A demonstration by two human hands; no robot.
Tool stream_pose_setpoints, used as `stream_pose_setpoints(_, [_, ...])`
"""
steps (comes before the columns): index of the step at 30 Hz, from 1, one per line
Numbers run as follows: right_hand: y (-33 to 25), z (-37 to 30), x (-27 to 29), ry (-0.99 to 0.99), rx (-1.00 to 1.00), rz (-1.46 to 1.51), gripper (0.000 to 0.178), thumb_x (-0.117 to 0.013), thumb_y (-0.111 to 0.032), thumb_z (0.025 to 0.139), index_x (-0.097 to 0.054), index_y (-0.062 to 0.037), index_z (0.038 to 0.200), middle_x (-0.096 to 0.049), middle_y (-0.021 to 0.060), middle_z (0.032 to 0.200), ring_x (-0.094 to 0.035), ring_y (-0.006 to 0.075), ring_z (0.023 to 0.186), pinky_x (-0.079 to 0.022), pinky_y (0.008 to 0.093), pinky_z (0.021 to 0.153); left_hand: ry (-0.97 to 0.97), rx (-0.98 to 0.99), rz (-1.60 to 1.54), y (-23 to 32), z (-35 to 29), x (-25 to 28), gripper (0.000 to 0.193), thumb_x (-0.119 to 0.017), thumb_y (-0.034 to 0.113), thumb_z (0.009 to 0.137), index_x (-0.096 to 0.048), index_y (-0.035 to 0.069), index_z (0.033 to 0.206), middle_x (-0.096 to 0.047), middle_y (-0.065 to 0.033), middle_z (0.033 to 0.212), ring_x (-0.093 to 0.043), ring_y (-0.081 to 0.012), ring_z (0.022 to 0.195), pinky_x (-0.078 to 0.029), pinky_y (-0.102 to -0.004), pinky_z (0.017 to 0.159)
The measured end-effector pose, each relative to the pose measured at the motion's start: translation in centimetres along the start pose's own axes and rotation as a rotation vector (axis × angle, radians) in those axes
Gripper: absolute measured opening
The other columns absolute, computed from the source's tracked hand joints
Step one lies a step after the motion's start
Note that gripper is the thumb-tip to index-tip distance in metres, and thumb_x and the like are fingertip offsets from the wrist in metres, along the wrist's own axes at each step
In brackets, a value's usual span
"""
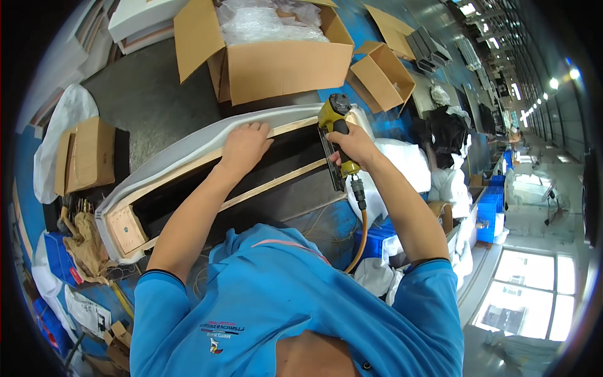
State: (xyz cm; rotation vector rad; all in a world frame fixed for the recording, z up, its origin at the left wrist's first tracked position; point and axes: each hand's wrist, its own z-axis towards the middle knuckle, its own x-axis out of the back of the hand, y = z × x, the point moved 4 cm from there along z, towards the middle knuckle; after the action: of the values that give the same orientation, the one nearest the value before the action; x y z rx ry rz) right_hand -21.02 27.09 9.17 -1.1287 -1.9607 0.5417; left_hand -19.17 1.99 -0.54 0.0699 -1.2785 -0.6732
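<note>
A long wooden frame (276,180) with a dark inside lies across the bench before me. Pale grey-white padded fabric (182,152) wraps its far side and left end. My left hand (245,146) rests on the far rail, fingers bent over the fabric edge; what they press or pinch is hard to make out. In my right hand (353,143) is a yellow-and-black pneumatic staple gun (333,113), gripped by its handle. Its head is at the far rail near the frame's right end; whether it touches the wood I cannot tell. An orange air hose (363,242) runs down from its handle.
A large open carton (289,68) with clear plastic wrap stands beyond the frame, a smaller open carton (380,78) to its right. Another carton (88,155) sits at the left. White cloth (402,164) and a blue bin (377,244) are near my right arm.
</note>
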Motion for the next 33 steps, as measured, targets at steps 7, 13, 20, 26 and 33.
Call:
stream_pose_setpoints(7, [-0.4,-0.3,-2.9,-0.024,0.025,-0.015,0.037,-0.07,-0.015,0.092,-0.059,0.0072,0.12,-0.067,0.014,0.095,-0.071,0.0234,0.061,-0.057,0.0336,0.049,0.051,-0.062,0.075,0.2,-0.2,-0.5,0.027,-0.078,0.029,0.089,-0.064,0.008,0.098,-0.071,-0.0102,0.092,-0.07,-0.0307,0.09,-0.057,-0.0425,0.079])
stream_pose_setpoints(13, [-1.7,-2.2,-5.9,-0.122,0.054,0.026,0.033,-0.067,-0.013,0.094,-0.059,0.0048,0.121,-0.066,0.0126,0.093,-0.069,0.0209,0.059,-0.056,0.0312,0.048,-0.007,-0.068,-0.022,-0.5,-0.2,-0.6,0.027,-0.078,0.026,0.089,-0.064,0.008,0.104,-0.071,-0.0129,0.092,-0.07,-0.0353,0.089,-0.057,-0.0458,0.076])
stream_pose_setpoints(20, [-2.3,-3.0,-7.7,-0.127,0.043,-0.029,0.034,-0.068,-0.015,0.095,-0.059,0.0037,0.122,-0.066,0.0107,0.093,-0.068,0.0189,0.059,-0.055,0.0294,0.048,0.104,0.032,0.21,-2.9,-5.0,6.7,0.057,-0.087,0.022,0.08,-0.062,0.009,0.129,-0.063,-0.0115,0.127,-0.061,-0.0349,0.12,-0.048,-0.0498,0.097])
stream_pose_setpoints(26, [-3.2,-4.2,-11.3,-0.192,0.12,-0.09,0.035,-0.069,-0.016,0.096,-0.06,0.0055,0.121,-0.067,0.0106,0.094,-0.069,0.0181,0.059,-0.055,0.0291,0.048,-0.164,0.3,-0.047,-5.7,-6.9,5.9,0.067,-0.087,0.028,0.082,-0.057,0.009,0.139,-0.064,-0.017,0.132,-0.062,-0.0375,0.121,-0.05,-0.0494,0.099])
stream_pose_setpoints(33, [-3.6,-4.7,-12.1,-0.252,0.094,-0.037,0.034,-0.069,-0.016,0.095,-0.058,0.0072,0.118,-0.066,0.0123,0.091,-0.069,0.0199,0.06,-0.056,0.0315,0.049,-0.198,0.256,-0.088,-8.2,-8.1,8.8,0.065,-0.083,0.023,0.083,-0.058,0.011,0.141,-0.069,-0.0165,0.124,-0.065,-0.0398,0.115,-0.052,-0.0482,0.099])
